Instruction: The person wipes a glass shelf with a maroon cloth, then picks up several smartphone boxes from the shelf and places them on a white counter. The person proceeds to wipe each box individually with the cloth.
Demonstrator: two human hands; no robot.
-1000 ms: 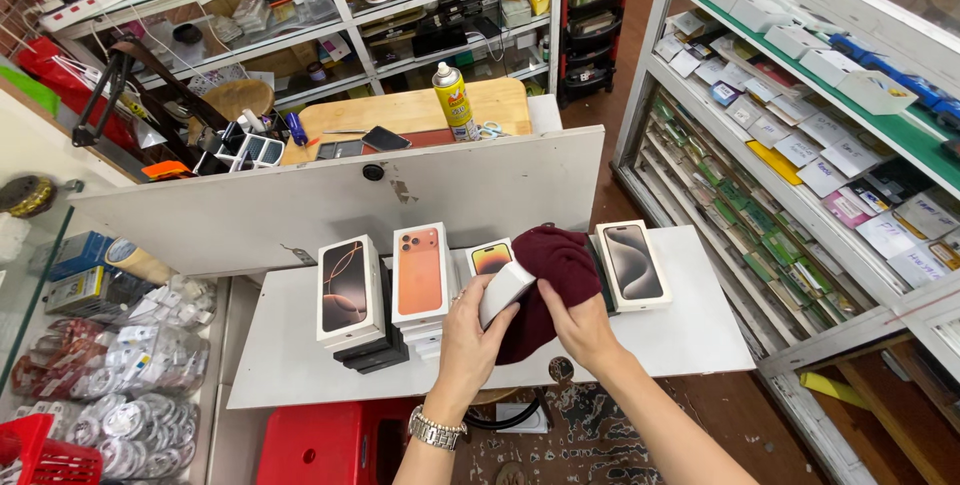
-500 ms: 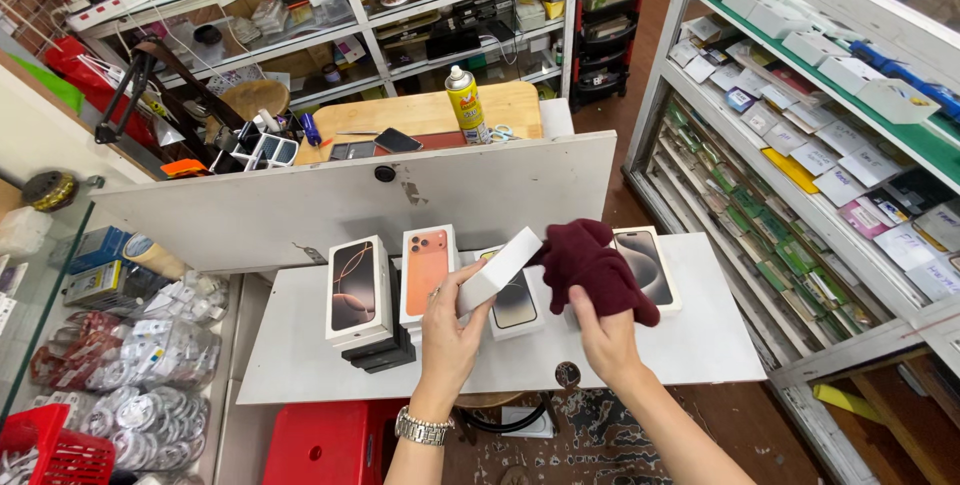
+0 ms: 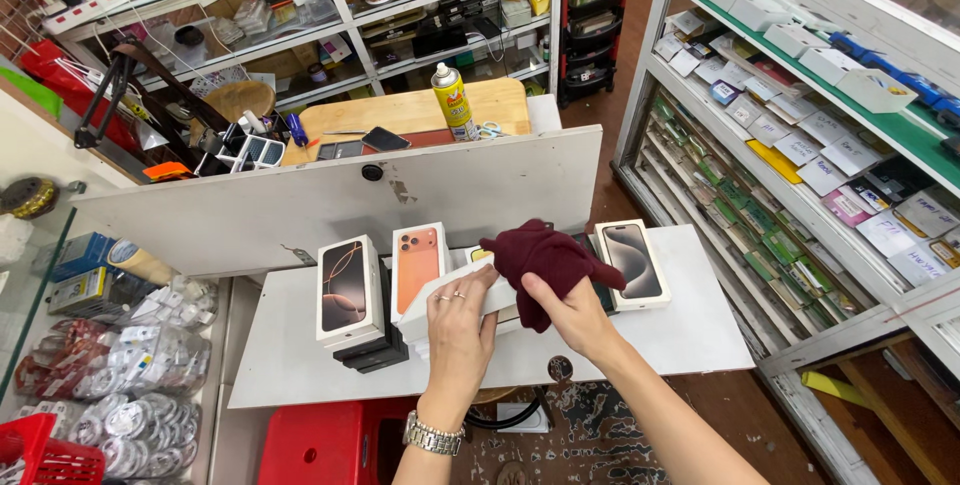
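My left hand (image 3: 458,320) grips a white phone box (image 3: 440,307) tilted above the white table (image 3: 680,335). My right hand (image 3: 572,313) holds a dark red cloth (image 3: 545,255) bunched against the box's upper end. A stack of boxes topped with a dark phone picture (image 3: 348,290) stands at the left. Next to it an orange phone box (image 3: 417,257) stands upright. Another phone box (image 3: 633,263) lies on the table to the right of the cloth.
A white panel (image 3: 300,207) stands behind the table. Beyond it is a wooden bench (image 3: 400,115) with a yellow spray can (image 3: 452,102). Shelves of small boxes (image 3: 800,135) run along the right. A red stool (image 3: 335,440) sits below, and discs (image 3: 120,425) lie at the left.
My left hand has lowered and tilted the white box toward the table. My right hand has brought the red cloth left onto the box's end.
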